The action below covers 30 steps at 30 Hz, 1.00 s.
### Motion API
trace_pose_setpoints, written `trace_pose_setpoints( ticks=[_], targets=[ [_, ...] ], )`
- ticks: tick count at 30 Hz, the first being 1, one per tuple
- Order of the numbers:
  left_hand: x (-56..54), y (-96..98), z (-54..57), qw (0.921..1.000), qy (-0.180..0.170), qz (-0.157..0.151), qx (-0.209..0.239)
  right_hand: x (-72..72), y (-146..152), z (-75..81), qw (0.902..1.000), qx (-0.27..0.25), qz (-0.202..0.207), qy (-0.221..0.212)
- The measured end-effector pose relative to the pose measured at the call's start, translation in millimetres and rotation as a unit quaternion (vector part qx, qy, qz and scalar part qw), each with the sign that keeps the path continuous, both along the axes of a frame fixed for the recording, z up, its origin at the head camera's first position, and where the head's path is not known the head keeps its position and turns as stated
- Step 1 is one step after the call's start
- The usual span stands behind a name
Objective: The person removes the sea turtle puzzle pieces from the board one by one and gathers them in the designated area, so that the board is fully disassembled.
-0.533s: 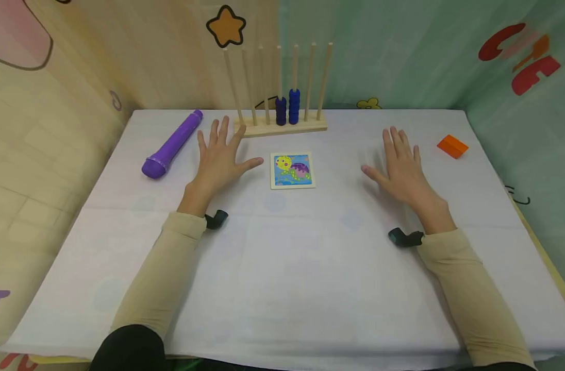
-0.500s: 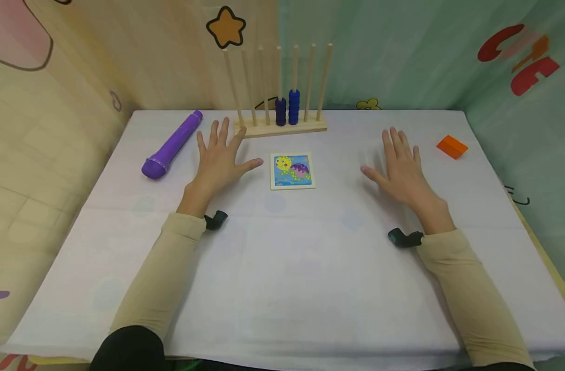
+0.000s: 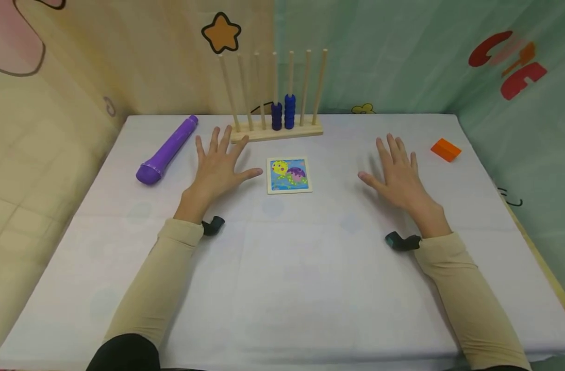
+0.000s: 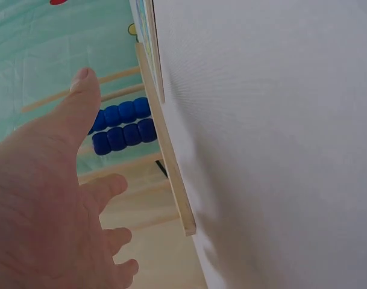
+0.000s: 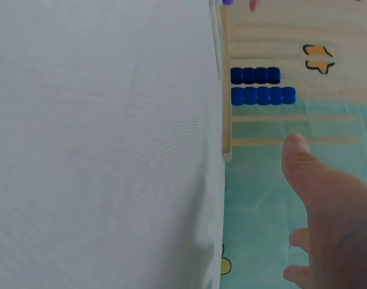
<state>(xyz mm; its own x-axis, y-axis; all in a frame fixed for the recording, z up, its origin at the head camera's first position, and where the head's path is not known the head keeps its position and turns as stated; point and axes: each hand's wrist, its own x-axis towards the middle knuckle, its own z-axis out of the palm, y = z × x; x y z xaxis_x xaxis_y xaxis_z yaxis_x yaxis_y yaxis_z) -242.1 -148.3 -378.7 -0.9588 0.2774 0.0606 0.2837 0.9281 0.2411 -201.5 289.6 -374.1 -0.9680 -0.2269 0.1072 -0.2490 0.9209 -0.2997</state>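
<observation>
My left hand (image 3: 216, 172) hovers palm down with its fingers spread, between a purple toy microphone (image 3: 167, 149) and a square turtle picture puzzle (image 3: 289, 175). Its fingertips are near the left end of a wooden bead rack (image 3: 282, 135), and it holds nothing. To the right of the puzzle, my right hand (image 3: 400, 178) is likewise spread and holds nothing. Dark blue beads (image 3: 276, 116) and brighter blue beads (image 3: 289, 112) are stacked on two neighbouring pegs of the rack; the other pegs are bare. In the left wrist view the thumb (image 4: 84, 99) stands apart from the fingers.
An orange block (image 3: 446, 150) lies on the right of the white-covered table (image 3: 310, 288), beyond the right hand. A printed curtain (image 3: 394, 62) hangs along the table's back edge. Each wrist wears a small black camera (image 3: 214, 225).
The whole head view has shifted slightly down and to the left. Both hands keep their spread pose, and the objects stay in place on the table.
</observation>
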Motion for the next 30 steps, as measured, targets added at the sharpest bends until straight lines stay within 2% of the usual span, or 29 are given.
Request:
trace_pose_setpoints(
  ticks=[5, 9, 13, 17, 20, 23, 30],
  targets=[
    [-6.5, -2.1, 3.0, 1.0000, 0.003, -0.009, 0.001, -1.6, -1.7, 1.1, 1.0000, -0.002, -0.001, 0.005],
    [-13.8, -1.3, 3.7, 0.9994, -0.021, -0.025, 0.008, -4.7, -6.9, 2.9, 0.9999, -0.014, 0.005, -0.001],
    [-20.8, 5.2, 2.1, 0.9961, -0.060, -0.061, 0.024, -10.4, -16.9, 3.9, 0.9995, -0.029, 0.013, -0.003],
    [-23.9, 14.1, -2.5, 0.9905, -0.076, -0.101, 0.054, -20.1, -30.3, 0.5, 0.9984, -0.054, 0.017, 0.002],
    [-22.2, 18.4, -8.3, 0.9851, -0.091, -0.120, 0.084, -26.7, -43.8, -3.5, 0.9964, -0.082, 0.023, 0.003],
    [-18.3, 21.8, -16.2, 0.9818, -0.101, -0.125, 0.102, -31.0, -58.7, -7.9, 0.9938, -0.109, 0.025, 0.002],
    [-6.1, 30.2, -35.1, 0.9801, -0.087, -0.118, 0.133, -30.0, -98.0, -13.5, 0.9913, -0.131, 0.011, -0.002]
  ],
)
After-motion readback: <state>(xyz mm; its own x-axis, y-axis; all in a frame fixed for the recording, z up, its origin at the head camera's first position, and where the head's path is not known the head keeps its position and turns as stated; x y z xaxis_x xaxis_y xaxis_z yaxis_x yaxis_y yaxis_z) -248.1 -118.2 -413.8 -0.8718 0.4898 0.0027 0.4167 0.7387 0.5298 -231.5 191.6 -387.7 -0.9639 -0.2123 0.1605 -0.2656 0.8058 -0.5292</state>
